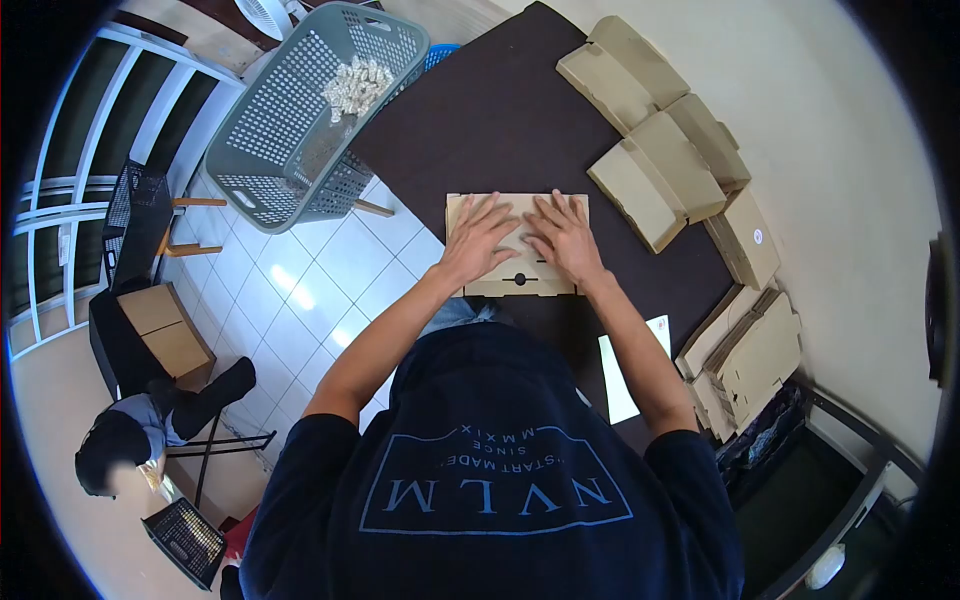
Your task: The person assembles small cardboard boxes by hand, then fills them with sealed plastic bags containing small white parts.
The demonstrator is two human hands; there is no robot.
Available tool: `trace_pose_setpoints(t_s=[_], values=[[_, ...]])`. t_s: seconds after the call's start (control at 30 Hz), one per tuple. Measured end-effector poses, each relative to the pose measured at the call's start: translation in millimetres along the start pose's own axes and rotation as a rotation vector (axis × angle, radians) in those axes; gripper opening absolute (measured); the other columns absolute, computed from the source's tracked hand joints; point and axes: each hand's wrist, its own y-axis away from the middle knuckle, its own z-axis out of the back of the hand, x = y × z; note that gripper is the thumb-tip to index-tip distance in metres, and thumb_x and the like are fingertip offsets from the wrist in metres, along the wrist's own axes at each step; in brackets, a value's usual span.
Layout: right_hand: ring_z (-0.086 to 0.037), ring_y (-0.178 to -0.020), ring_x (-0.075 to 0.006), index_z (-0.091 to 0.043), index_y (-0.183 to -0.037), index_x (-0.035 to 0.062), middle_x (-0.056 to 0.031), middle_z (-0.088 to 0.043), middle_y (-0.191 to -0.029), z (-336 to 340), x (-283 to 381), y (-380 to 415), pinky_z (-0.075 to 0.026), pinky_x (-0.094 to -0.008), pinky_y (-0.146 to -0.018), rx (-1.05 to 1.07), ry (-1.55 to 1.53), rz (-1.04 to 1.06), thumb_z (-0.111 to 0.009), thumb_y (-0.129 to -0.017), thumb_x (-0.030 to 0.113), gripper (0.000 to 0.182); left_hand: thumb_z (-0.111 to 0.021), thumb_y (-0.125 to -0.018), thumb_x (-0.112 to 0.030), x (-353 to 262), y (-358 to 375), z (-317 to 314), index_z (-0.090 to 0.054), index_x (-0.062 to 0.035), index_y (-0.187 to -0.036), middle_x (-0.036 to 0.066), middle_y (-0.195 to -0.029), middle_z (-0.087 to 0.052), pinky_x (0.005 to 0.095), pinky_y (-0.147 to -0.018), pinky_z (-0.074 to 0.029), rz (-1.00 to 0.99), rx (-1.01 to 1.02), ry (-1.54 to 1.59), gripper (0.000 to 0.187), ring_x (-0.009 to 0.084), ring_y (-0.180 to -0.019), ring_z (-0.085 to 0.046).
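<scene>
A flat brown cardboard box (519, 285) lies in front of me at the edge of the dark table. On its left half rests my left hand (481, 240), palm down with the fingers spread. My right hand (562, 238) lies on the right half the same way, its fingers apart. Both hands touch the top face, and neither grips anything. Between them a strip of bare cardboard shows, with a small dark round cutout near the side closest to me. What is inside the box is hidden.
Open cardboard boxes (655, 175) stand along the table's right side, with a stack of flattened cardboard (755, 355) nearer me. A white paper (622, 385) lies by my right forearm. At left stands a grey-green basket (250, 130) holding pale packing material. A person (115, 440) sits lower left.
</scene>
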Motion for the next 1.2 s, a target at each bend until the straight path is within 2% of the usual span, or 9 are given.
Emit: trace_pose_setpoints(t_s=[0.33,0.4,0.53,0.63,0.7,0.8,0.93,1.1,1.2], values=[[-0.052,-0.124,-0.0310,-0.065,-0.119,0.0086,-0.0150,-0.061,-0.126,13,-5,-13,-0.032,-0.0524,-0.110,0.027,-0.039,-0.033,-0.062,-0.089,0.035,0.040,-0.067,-0.085,-0.021,16,-28,10,-0.067,-0.0082,-0.113,0.013,-0.121,-0.063,0.0449,-0.103,-0.041,-0.088,-0.066,0.077,0.030,0.0310,-0.120,-0.055],[-0.065,-0.100,-0.0310,-0.069,-0.109,0.0072,-0.0164,-0.069,-0.103,20,-8,-25,-0.047,-0.0477,-0.095,-0.075,-0.104,-0.014,-0.062,-0.089,0.030,0.031,-0.066,-0.086,-0.019,21,-43,18,-0.072,-0.0049,-0.099,0.014,-0.103,-0.069,0.0384,-0.087,-0.051,-0.137,-0.106,0.189,0.020,0.0315,-0.096,-0.066],[-0.065,-0.073,-0.0371,-0.072,-0.091,0.0070,-0.0183,-0.067,-0.081,40,-18,-58,-0.052,-0.0448,-0.067,-0.032,-0.206,-0.125,-0.062,-0.088,0.023,0.019,-0.064,-0.087,-0.022,22,-77,53,-0.073,-0.0038,-0.088,0.015,-0.085,-0.070,0.0412,-0.073,-0.053,-0.071,-0.096,0.176,0.020,0.0347,-0.079,-0.066],[-0.065,-0.074,-0.0367,-0.072,-0.088,0.0071,-0.0170,-0.068,-0.080,54,-26,-73,-0.052,-0.0452,-0.068,0.001,-0.303,-0.120,-0.062,-0.088,0.024,0.020,-0.064,-0.086,-0.022,31,-99,70,-0.074,-0.0046,-0.087,0.015,-0.084,-0.070,0.0413,-0.071,-0.053,-0.112,0.024,0.150,0.019,0.0347,-0.077,-0.066],[-0.065,-0.075,-0.0376,-0.073,-0.087,0.0064,-0.0162,-0.068,-0.079,53,-36,-82,-0.052,-0.0438,-0.068,0.083,-0.337,-0.197,-0.062,-0.088,0.024,0.021,-0.064,-0.087,-0.023,33,-110,73,-0.074,-0.0078,-0.096,0.014,-0.094,-0.070,0.0425,-0.080,-0.050,-0.004,0.177,0.132,0.020,0.0337,-0.092,-0.065],[-0.066,-0.077,-0.0373,-0.073,-0.091,0.0061,-0.0173,-0.068,-0.081,48,-50,-82,-0.052,-0.0414,-0.071,0.088,-0.301,-0.338,-0.063,-0.088,0.025,0.022,-0.065,-0.087,-0.022,22,-112,64,-0.065,-0.0127,-0.119,0.013,-0.118,-0.062,0.0471,-0.102,-0.037,-0.077,-0.327,-0.152,0.034,0.0334,-0.127,-0.046],[-0.067,-0.079,-0.0325,-0.068,-0.095,0.0036,-0.0180,-0.069,-0.083,33,-59,-56,-0.052,-0.0400,-0.074,-0.090,-0.514,-0.650,-0.063,-0.089,0.029,0.026,-0.068,-0.085,-0.022,-4,-89,56,-0.063,-0.0093,-0.120,0.015,-0.119,-0.059,0.0464,-0.102,-0.038,0.057,-0.430,0.035,0.037,0.0346,-0.125,-0.048],[-0.065,-0.073,-0.0247,-0.064,-0.095,0.0022,-0.0153,-0.067,-0.079,10,-44,-9,-0.050,-0.0375,-0.071,-0.246,-0.427,-0.628,-0.063,-0.090,0.029,0.027,-0.073,-0.080,-0.036,-34,-8,12,-0.059,-0.0095,-0.125,0.021,-0.127,-0.052,0.0501,-0.105,-0.034,0.322,0.013,0.158,0.054,0.0376,-0.130,-0.040],[-0.051,-0.065,-0.0141,-0.063,-0.089,-0.0004,-0.0067,-0.062,-0.070,-13,-44,10,-0.045,-0.0330,-0.063,-0.256,-0.742,-0.884,-0.059,-0.093,0.027,0.028,-0.078,-0.071,-0.048,-46,16,5,-0.047,-0.0172,-0.139,0.020,-0.150,-0.027,0.0636,-0.112,-0.014,0.279,0.176,0.009,0.081,0.0375,-0.144,-0.016]])
